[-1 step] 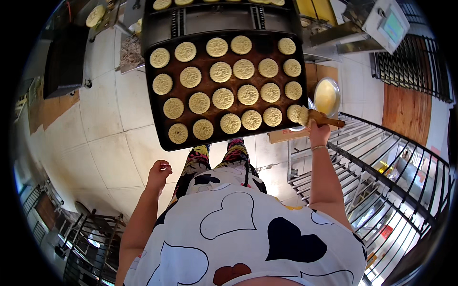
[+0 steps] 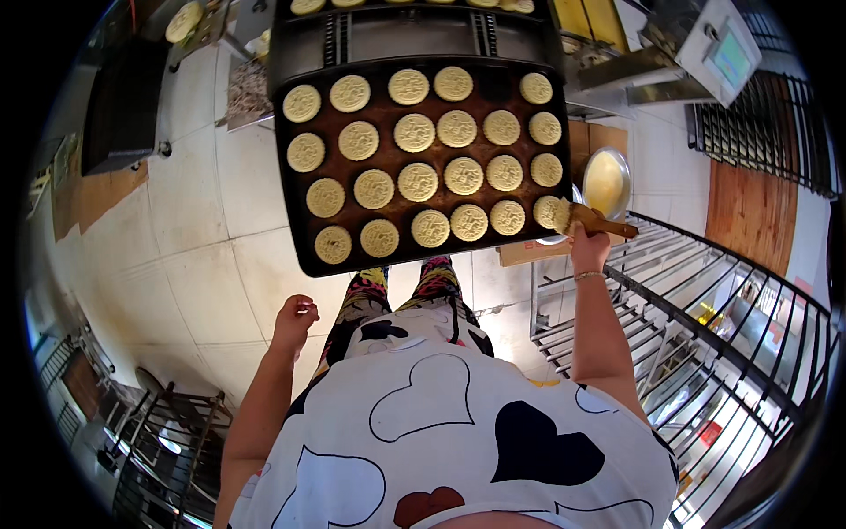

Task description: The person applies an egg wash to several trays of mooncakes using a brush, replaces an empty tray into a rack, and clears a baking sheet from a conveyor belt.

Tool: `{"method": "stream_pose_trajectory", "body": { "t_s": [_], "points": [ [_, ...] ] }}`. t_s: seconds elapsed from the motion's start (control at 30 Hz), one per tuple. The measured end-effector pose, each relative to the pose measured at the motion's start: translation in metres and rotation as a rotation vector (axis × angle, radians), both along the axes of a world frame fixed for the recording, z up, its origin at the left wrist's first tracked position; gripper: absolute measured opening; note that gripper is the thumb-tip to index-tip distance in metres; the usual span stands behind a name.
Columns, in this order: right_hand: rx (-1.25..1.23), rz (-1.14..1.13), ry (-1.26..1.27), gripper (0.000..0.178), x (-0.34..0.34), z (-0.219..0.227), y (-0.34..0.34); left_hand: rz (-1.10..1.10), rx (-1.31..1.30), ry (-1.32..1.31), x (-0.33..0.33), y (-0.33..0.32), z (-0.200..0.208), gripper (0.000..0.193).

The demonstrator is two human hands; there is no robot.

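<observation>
A dark baking tray lies in front of me with several round, pale, stamped cookies in rows. My right hand grips a wooden-handled pastry brush at the tray's near right corner. Its bristles rest on the corner cookie. Just right of the tray stands a round metal bowl holding pale yellow liquid. My left hand hangs at my side over the tiled floor, below the tray's near left edge, with its fingers curled and nothing in them.
A black wire rack with shelves stands to my right. Beyond the tray sits a second tray of cookies. A machine with a small screen is at the far right. A dark metal frame stands at the lower left.
</observation>
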State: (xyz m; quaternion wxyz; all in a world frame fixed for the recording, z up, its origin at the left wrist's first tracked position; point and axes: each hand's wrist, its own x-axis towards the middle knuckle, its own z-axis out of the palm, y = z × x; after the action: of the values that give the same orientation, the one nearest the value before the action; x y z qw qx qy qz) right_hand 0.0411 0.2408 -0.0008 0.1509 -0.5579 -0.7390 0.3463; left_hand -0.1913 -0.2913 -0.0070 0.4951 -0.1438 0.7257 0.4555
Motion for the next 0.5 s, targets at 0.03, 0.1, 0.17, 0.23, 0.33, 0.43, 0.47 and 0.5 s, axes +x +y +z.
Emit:
{"method": "stream_pose_trajectory", "body": {
  "t_s": [0.03,0.1,0.17,0.23,0.33,0.43,0.47,0.5],
  "points": [
    [-0.001,0.023,-0.063,0.027,-0.017,0.003,-0.015,0.029,0.019,0.008,0.004,-0.008,-0.004,0.020],
    [-0.236,0.094,0.086,0.032,-0.048,-0.011,-0.060,0.077,0.051,0.034,0.010,-0.021,-0.014,0.020],
    [-0.045,0.523,-0.351,0.032,-0.116,0.013,-0.151,0.124,0.063,0.054,0.017,-0.033,-0.021,0.020],
    [-0.304,0.830,0.172,0.037,-0.178,0.030,-0.235,0.164,0.055,0.049,0.011,-0.030,-0.012,0.022],
    [-0.278,1.373,-0.240,0.043,-0.238,0.038,-0.296,0.221,0.064,0.047,0.008,-0.033,0.000,0.024],
    [-0.217,1.384,-0.199,0.043,-0.275,0.035,-0.294,0.301,0.043,0.071,0.018,-0.050,0.002,0.020],
    [-0.162,1.324,-0.241,0.028,-0.281,0.047,-0.293,0.337,0.032,0.064,0.024,-0.056,0.001,0.020],
    [-0.160,1.370,-0.319,0.027,-0.283,0.047,-0.294,0.359,0.031,0.056,0.028,-0.062,-0.001,0.020]
  ]
}}
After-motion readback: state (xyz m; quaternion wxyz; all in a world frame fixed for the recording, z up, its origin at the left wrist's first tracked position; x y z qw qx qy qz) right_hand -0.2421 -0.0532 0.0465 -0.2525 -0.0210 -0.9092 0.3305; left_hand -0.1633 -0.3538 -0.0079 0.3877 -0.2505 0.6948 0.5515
